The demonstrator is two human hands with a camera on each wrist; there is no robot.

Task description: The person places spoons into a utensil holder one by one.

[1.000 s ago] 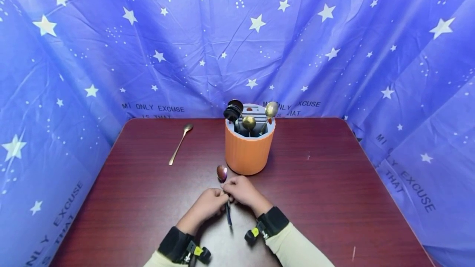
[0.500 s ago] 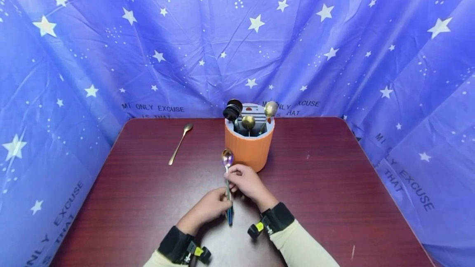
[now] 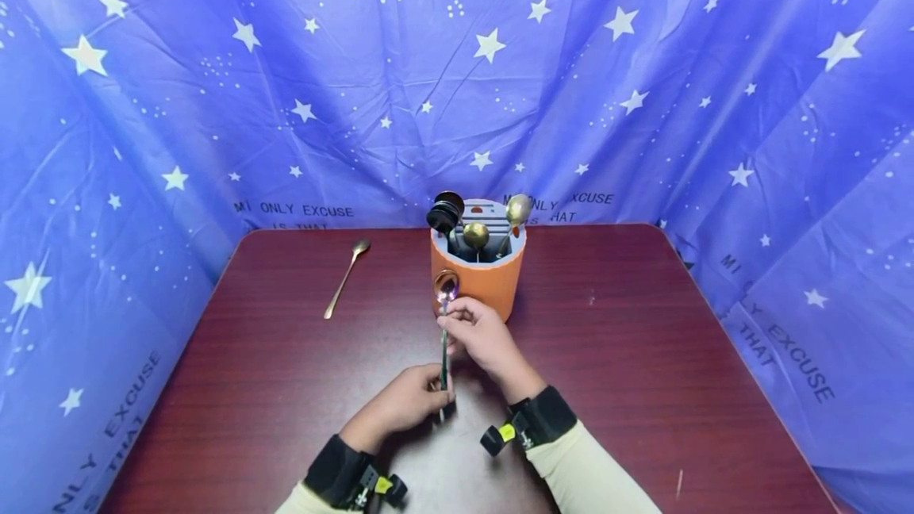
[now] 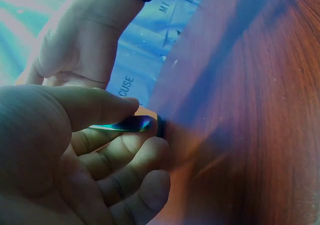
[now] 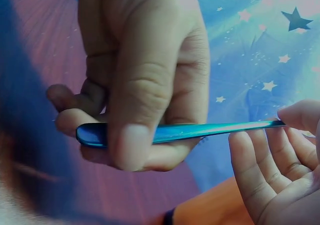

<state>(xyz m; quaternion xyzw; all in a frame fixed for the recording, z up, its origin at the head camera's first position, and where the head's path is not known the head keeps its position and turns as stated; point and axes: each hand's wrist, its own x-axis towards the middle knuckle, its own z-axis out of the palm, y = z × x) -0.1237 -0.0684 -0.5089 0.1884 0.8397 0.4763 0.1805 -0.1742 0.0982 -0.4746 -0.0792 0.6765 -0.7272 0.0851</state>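
An iridescent spoon (image 3: 446, 285), its bowl upward and handle pointing back toward the person, is held above the table in both hands. My left hand (image 3: 405, 398) pinches the blue-green handle (image 4: 142, 123) near its end, between thumb and forefinger. Higher up, just below the bowl, my right hand (image 3: 484, 339) pinches the spoon's neck with thumb and fingertips. Behind the bowl stands an orange utensil holder (image 3: 493, 288) with a grey inside, and the bowl overlaps its front wall in the head view. The right wrist view shows the handle (image 5: 215, 129) running between both hands.
Several spoons stand in the holder: dark ones (image 3: 446, 214) at left, a gold one (image 3: 476, 235) in the middle, another pale gold spoon (image 3: 519, 211) at right. A long gold spoon (image 3: 347, 282) lies on the reddish-brown table (image 3: 607, 387). Starry blue curtains (image 3: 385, 70) surround it.
The spoon has risen and moved forward, its bowl now before the holder's front wall. My right hand has moved forward and slightly right, while my left hand has shifted slightly right.
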